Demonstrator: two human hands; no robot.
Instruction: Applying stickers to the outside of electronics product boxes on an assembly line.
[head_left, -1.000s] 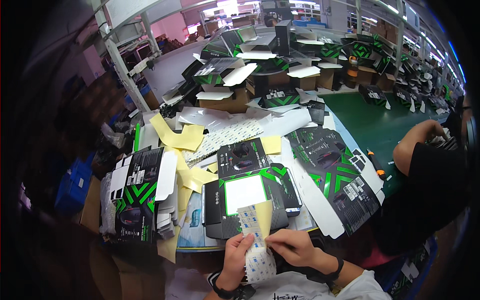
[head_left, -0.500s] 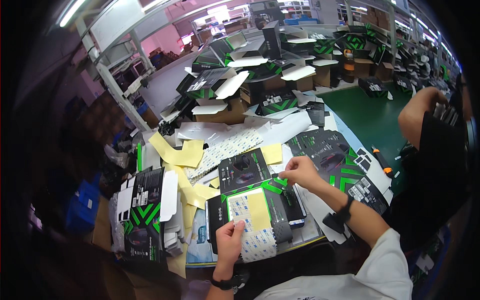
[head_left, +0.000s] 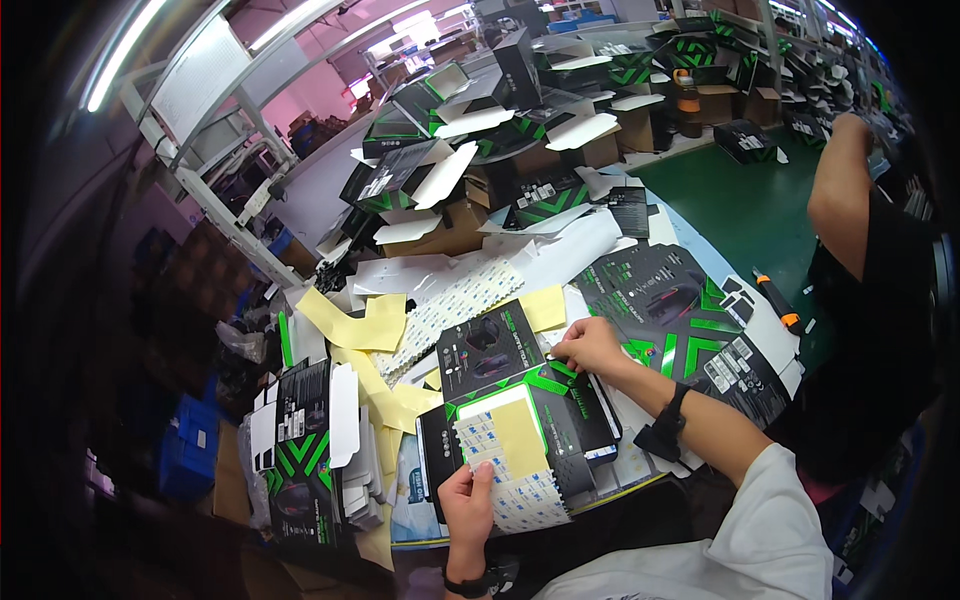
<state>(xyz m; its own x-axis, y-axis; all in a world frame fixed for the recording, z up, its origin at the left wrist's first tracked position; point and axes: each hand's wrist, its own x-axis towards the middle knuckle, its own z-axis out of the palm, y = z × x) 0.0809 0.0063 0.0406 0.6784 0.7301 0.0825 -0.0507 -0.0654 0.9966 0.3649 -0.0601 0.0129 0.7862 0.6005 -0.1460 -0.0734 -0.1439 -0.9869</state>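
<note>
Here, the left hand (head_left: pixel 468 503) holds a patterned sheet (head_left: pixel 525 500); at its one o'clock, right hand (head_left: pixel 595 348) pinches narrowly, content unclear.

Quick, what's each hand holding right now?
Left hand: closed, holding the blue-and-white sheet.
Right hand: closed at the black box; can't tell if holding anything.

Tube lights (head_left: pixel 125 55) upper left; pinkish wall (head_left: pixel 345 68) behind pale metal frame (head_left: pixel 235 232); green bench (head_left: pixel 700 195) right; far glow (head_left: pixel 412 32), possibly window.
</note>
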